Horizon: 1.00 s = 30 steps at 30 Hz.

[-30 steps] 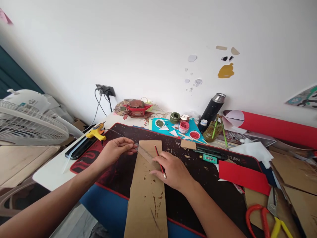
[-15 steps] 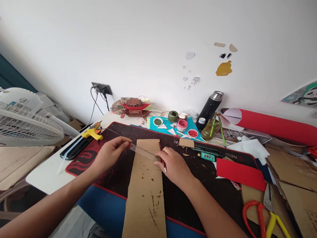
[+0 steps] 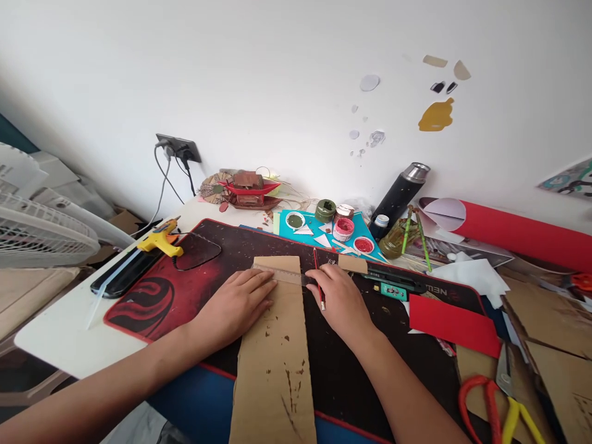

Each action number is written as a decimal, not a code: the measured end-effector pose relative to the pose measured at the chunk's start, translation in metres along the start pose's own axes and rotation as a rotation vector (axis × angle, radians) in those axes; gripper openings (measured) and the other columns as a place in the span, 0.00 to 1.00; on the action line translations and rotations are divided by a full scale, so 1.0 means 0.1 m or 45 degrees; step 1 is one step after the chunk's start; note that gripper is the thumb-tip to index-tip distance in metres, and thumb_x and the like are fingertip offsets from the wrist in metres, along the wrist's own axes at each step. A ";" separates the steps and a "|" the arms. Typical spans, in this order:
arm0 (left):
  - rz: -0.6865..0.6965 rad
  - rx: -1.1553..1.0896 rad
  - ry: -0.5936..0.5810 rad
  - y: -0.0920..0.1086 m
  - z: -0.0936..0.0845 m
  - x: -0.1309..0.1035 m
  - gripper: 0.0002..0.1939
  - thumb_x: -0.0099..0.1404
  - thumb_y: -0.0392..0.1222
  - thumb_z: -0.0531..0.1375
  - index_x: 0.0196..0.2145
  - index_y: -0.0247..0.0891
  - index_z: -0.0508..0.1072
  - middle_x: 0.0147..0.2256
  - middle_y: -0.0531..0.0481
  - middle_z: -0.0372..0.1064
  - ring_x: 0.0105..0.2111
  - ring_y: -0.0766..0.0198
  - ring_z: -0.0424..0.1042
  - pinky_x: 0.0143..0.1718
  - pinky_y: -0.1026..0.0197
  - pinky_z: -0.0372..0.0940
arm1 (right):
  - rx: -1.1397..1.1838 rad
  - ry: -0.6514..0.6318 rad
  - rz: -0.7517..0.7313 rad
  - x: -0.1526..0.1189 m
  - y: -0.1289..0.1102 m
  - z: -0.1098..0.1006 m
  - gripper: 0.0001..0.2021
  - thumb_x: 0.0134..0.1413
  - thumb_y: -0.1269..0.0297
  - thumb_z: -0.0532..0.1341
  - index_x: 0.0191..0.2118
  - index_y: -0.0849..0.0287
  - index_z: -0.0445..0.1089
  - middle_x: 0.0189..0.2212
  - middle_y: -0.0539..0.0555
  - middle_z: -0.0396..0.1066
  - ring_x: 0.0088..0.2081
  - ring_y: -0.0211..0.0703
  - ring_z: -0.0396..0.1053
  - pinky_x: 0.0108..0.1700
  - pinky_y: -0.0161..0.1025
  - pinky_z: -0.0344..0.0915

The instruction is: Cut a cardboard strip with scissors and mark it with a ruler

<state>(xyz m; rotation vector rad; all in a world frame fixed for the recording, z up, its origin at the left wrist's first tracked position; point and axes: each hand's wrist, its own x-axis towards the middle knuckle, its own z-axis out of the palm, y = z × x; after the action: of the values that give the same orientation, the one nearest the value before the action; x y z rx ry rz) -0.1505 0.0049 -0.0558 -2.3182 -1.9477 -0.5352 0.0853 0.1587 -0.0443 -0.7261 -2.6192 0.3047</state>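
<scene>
A long cardboard strip lies on the black and red desk mat, running toward me. Across its far end rests a clear ruler. My left hand lies with its fingers spread at the ruler's left end and on the cardboard's left edge. A red pencil is held between the fingers of my right hand, just right of the cardboard and beside the ruler's right end.
A yellow glue gun lies at the left. Paint jars, a model boat and a black flask stand along the wall. Red paper and scissors lie at the right.
The ruler has come down flat across the cardboard. My left hand has opened out from its pinch and settled on the cardboard. My right hand is off the ruler, still with the pencil.
</scene>
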 end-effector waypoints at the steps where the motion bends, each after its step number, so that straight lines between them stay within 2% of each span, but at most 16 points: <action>1: 0.011 0.030 -0.003 0.01 0.00 0.00 0.20 0.81 0.44 0.56 0.63 0.39 0.78 0.64 0.39 0.76 0.62 0.46 0.75 0.63 0.42 0.70 | 0.003 0.010 0.004 0.00 0.00 0.01 0.11 0.73 0.73 0.61 0.53 0.57 0.78 0.43 0.61 0.76 0.47 0.60 0.75 0.49 0.52 0.72; 9: 0.009 0.178 0.000 0.07 0.04 0.02 0.22 0.82 0.47 0.56 0.65 0.36 0.77 0.66 0.37 0.73 0.63 0.42 0.73 0.61 0.42 0.69 | 0.003 0.114 0.008 0.10 0.07 0.12 0.10 0.73 0.71 0.62 0.54 0.57 0.78 0.43 0.60 0.77 0.47 0.60 0.75 0.49 0.54 0.74; 14: 0.012 0.292 -0.041 0.09 0.00 0.08 0.26 0.82 0.50 0.56 0.67 0.31 0.74 0.67 0.35 0.73 0.64 0.43 0.73 0.61 0.45 0.68 | -0.014 0.096 -0.021 0.22 0.13 0.12 0.09 0.73 0.72 0.63 0.53 0.57 0.78 0.43 0.60 0.78 0.46 0.60 0.76 0.49 0.54 0.74; 18: -0.022 0.298 -0.076 0.13 -0.03 0.16 0.25 0.82 0.49 0.55 0.67 0.32 0.76 0.65 0.35 0.74 0.62 0.43 0.74 0.64 0.43 0.66 | -0.025 0.077 -0.060 0.33 0.19 0.10 0.10 0.73 0.72 0.62 0.52 0.56 0.78 0.44 0.60 0.78 0.48 0.60 0.76 0.51 0.55 0.74; 22: -0.023 0.321 -0.038 0.16 -0.01 0.19 0.26 0.82 0.49 0.54 0.66 0.30 0.76 0.66 0.34 0.73 0.63 0.43 0.74 0.64 0.44 0.65 | 0.002 0.094 -0.080 0.40 0.23 0.10 0.09 0.73 0.72 0.62 0.52 0.58 0.77 0.44 0.60 0.78 0.47 0.60 0.76 0.51 0.56 0.74; 30: -0.041 0.289 0.043 0.17 0.01 0.17 0.27 0.84 0.48 0.49 0.65 0.29 0.77 0.66 0.36 0.74 0.63 0.46 0.74 0.65 0.44 0.64 | 0.069 0.164 -0.094 0.35 0.28 0.17 0.07 0.75 0.68 0.63 0.53 0.57 0.76 0.44 0.60 0.77 0.48 0.60 0.75 0.50 0.55 0.74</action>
<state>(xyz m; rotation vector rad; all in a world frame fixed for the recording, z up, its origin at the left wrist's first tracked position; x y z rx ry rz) -0.1319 0.0176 -0.0491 -2.1297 -1.9219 -0.3328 0.0627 0.1992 -0.0568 -0.6088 -2.4991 0.2956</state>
